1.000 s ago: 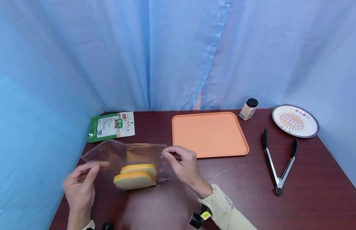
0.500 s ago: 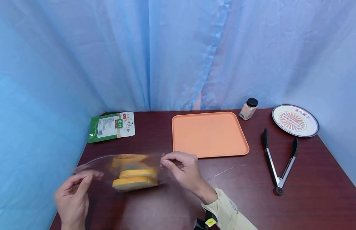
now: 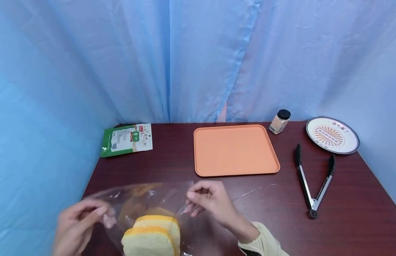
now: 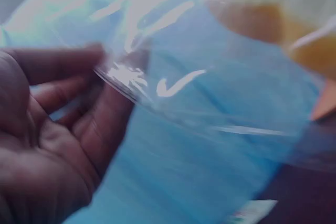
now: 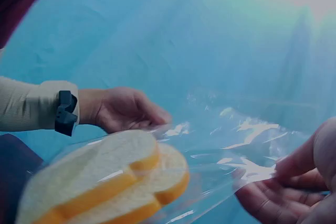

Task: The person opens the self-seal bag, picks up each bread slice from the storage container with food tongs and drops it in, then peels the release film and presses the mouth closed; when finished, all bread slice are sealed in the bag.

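A clear plastic bag holding two bread slices is stretched between both hands near the table's front left. My left hand pinches one corner of the bag's mouth between thumb and fingers. At the opposite corner, my right hand pinches the film the same way. The slices lie one behind the other with yellow crusts up, cut by the bottom edge of the head view. In the right wrist view, the bread shows through the film, below the left hand.
An orange tray lies behind the right hand. A green and white packet is at the back left. Over on the right are a black-capped jar, a patterned plate and spread tongs. Blue curtains enclose the table.
Both hands have moved down toward the person, carrying the bag and bread along. The bread now shows more of its broad face, and the left hand has shifted slightly left.
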A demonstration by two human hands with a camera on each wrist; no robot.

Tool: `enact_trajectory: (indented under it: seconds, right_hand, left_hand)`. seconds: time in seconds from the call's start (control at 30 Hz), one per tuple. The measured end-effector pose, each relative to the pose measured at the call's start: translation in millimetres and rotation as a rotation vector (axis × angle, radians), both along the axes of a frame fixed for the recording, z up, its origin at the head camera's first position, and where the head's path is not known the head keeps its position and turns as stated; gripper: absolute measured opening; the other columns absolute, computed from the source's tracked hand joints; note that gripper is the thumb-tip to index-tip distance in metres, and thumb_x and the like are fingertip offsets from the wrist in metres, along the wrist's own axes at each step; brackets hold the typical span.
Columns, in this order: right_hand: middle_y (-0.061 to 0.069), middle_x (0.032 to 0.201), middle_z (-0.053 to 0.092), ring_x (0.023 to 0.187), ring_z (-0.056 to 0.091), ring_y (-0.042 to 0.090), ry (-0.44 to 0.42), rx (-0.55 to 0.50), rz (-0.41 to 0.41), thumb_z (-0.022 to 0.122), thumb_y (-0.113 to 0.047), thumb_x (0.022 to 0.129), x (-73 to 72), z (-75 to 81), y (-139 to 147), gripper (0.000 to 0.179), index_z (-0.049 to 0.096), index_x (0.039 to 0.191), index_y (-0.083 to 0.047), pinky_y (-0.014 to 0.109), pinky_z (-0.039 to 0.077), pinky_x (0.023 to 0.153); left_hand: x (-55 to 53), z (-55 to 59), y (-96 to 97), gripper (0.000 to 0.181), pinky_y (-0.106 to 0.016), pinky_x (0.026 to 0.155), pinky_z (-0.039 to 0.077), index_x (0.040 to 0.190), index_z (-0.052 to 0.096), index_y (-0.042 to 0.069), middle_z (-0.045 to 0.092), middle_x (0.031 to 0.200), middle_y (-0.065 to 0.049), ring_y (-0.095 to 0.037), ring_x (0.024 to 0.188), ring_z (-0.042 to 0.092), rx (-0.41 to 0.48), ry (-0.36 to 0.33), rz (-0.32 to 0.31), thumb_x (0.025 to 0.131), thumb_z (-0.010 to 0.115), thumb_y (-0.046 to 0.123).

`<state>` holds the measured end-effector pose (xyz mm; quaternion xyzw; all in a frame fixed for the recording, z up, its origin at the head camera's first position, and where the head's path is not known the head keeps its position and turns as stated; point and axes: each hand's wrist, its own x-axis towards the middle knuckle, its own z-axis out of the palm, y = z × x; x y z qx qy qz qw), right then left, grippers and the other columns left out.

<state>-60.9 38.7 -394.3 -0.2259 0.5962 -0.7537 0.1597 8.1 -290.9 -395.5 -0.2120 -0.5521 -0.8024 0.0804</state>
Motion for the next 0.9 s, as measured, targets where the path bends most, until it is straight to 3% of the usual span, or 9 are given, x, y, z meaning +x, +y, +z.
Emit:
enact_trajectory:
  seconds: [0.03,0.1,0.17,0.3,0.43,0.5,0.6,0.7,0.9]
  right_hand:
    - [0.027,0.072,0.069,0.063,0.071,0.007,-0.096,0.034,-0.01,0.061,-0.001,0.095,-6.7,-5.9,-1,0.029,0.056,0.101,0.026,0.032,0.059,0.056]
    - [0.014,0.073,0.071,0.062,0.069,0.008,-0.232,0.105,-0.066,0.062,-0.002,0.094,-23.4,-20.2,-4,0.03,0.056,0.105,0.026,0.03,0.06,0.057]
    - [0.003,0.075,0.071,0.06,0.067,0.009,-0.291,0.181,-0.142,0.063,-0.001,0.094,-41.9,-38.0,-10,0.027,0.059,0.105,0.023,0.029,0.06,0.058]
    - [0.016,0.076,0.072,0.055,0.065,0.01,-0.236,0.347,-0.267,0.065,-0.002,0.093,-74.4,-70.1,-22,0.015,0.069,0.098,0.012,0.032,0.06,0.058]
    - [0.019,0.072,0.072,0.05,0.064,0.009,-0.16,0.496,-0.308,0.063,-0.001,0.092,-94.0,-86.2,-30,0.012,0.073,0.09,0.006,0.032,0.059,0.054]
    - [0.015,0.067,0.071,0.048,0.063,0.009,-0.161,0.541,-0.306,0.06,0.0,0.092,-99.7,-87.6,-32,0.014,0.073,0.088,0.005,0.031,0.058,0.052]
    - [0.013,0.063,0.069,0.045,0.062,0.008,-0.178,0.589,-0.285,0.055,0.001,0.091,-106.1,-85.9,-33,0.018,0.073,0.087,0.006,0.03,0.057,0.051]
    - [0.011,0.061,0.069,0.044,0.063,0.01,-0.183,0.638,-0.264,0.055,-0.002,0.091,-112.0,-81.3,-33,0.02,0.073,0.088,0.004,0.031,0.057,0.05]
    - [0.008,0.062,0.069,0.047,0.063,0.011,-0.133,0.76,-0.245,0.063,-0.015,0.093,-125.0,-74.3,-34,0.017,0.075,0.09,-0.003,0.027,0.053,0.047]
  left_hand:
    - [-9.6,-5.5,-2.5,0.044,-0.029,0.063,0.059,0.107,0.068,-0.009,0.077,0.094,-0.013,-0.018,0.078,0.075,-0.016,-0.082,-0.037,0.094,0.03,-0.027]
    - [-29.4,-17.3,-4.9,0.044,-0.027,0.061,0.059,0.101,0.072,0.001,0.078,0.087,-0.005,-0.013,0.072,0.075,-0.067,-0.249,-0.042,0.096,0.035,-0.022]
    - [-51.1,-32.6,-6.9,0.039,-0.027,0.06,0.059,0.096,0.074,0.007,0.076,0.082,-0.001,-0.01,0.069,0.074,-0.096,-0.378,-0.024,0.098,0.042,-0.015]
    - [-85.5,-63.5,-9.6,0.025,-0.026,0.058,0.059,0.088,0.072,0.012,0.071,0.074,0.003,-0.007,0.063,0.068,-0.227,-0.587,0.079,0.098,0.056,-0.003]
    - [-108.1,-86.8,-10.6,0.015,-0.026,0.06,0.059,0.088,0.069,0.01,0.071,0.072,0.002,-0.008,0.061,0.068,-0.363,-0.745,0.109,0.098,0.06,0.005]
    - [-116.2,-93.7,-10.2,0.012,-0.025,0.061,0.059,0.089,0.067,0.008,0.071,0.072,0.003,-0.008,0.061,0.068,-0.403,-0.79,0.11,0.098,0.06,0.005]
    - [-124.6,-95.3,-8.6,0.007,-0.024,0.061,0.059,0.095,0.064,0.003,0.071,0.071,0.003,-0.007,0.059,0.068,-0.413,-0.826,0.124,0.099,0.058,0.005]
    - [-132.1,-94.8,-7.4,0.008,-0.024,0.062,0.059,0.102,0.062,0.001,0.072,0.072,0.004,-0.007,0.06,0.069,-0.422,-0.82,0.133,0.099,0.057,0.006]
    - [-146.2,-93.0,-4.8,0.007,-0.024,0.061,0.058,0.101,0.066,0.005,0.07,0.075,0.007,-0.005,0.062,0.066,-0.445,-0.828,0.191,0.098,0.062,0.01]
